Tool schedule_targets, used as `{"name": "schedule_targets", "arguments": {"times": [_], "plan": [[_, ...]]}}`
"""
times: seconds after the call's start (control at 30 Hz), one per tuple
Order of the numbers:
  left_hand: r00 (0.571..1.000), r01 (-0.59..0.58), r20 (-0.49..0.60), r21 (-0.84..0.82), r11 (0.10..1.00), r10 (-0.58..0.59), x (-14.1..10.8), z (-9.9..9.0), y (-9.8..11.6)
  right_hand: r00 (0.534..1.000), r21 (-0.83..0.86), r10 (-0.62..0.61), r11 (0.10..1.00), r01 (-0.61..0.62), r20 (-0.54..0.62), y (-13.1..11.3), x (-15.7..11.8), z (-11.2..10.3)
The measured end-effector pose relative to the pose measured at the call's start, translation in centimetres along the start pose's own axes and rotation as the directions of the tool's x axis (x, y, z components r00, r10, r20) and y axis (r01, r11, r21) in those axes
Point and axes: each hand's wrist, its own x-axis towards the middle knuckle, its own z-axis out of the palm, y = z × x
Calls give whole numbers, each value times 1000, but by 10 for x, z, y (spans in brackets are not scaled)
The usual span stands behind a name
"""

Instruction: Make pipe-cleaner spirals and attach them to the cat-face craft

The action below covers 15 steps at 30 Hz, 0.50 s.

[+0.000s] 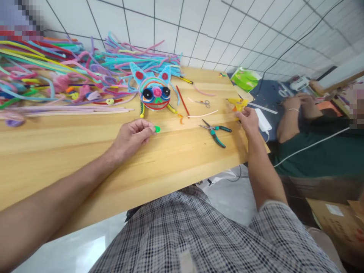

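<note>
I have the two hands well apart over the wooden table (176, 155). On my feed the left hand (133, 134) pinches a small green piece (157, 129) between thumb and fingers, in front of the pipe-cleaner animal head (157, 101); I can't tell whether the piece touches the tabletop. The right hand (249, 120) is closed around the grip of a yellow glue gun (237, 102) near the table's right end, its nozzle pointing left.

Between the hands I see needle-nose pliers (212, 132) with teal-and-black handles, lying with jaws and handles spread. Beyond them lie a pale strip (203, 114), small scissors (205, 102) and a red stick (182, 100). The animal head, with blue ears and big black eyes, faces me. Behind it and to its left, loose pipe cleaners (142, 62) are heaped along the tiled wall (167, 22). Past the glue gun sits a green packet (246, 79); farther right, a co-worker's hand (291, 102) shows.
</note>
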Motion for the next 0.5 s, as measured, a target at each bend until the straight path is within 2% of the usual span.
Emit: {"name": "schedule_targets", "arguments": {"times": [0.13, 0.2, 0.27, 0.33, 0.37, 0.43, 0.5], "plan": [[1000, -4, -10, -15, 1000, 4, 0, 0, -1, 982, -29, 183, 983, -182, 46, -32, 22, 11], [1000, -2, -13, -24, 1000, 1, 1, -1, -1, 971, 53, 235, 970, -238, 48, -49, 24, 8], [1000, 3, -10, -24, 1000, -4, 1, 0, -1, 970, 173, 230, 955, -241, 81, -68, 20, -1], [1000, 7, 0, -16, 1000, -7, 2, 0, -1, 971, 271, 158, 941, -203, 180, -92, 9, -14], [1000, 8, 7, -11, 1000, -8, 3, 0, -1, 962, 396, 49, 905, -156, 268, -105, 2, -20], [1000, 7, 19, -3, 1000, -7, 4, 0, 0, 884, 541, -194, 838, -76, 425, -132, -16, -31], [999, 5, 33, 1, 1000, -5, 5, -1, 1, 764, 574, -356, 818, -24, 538, -160, -34, -36]]}}
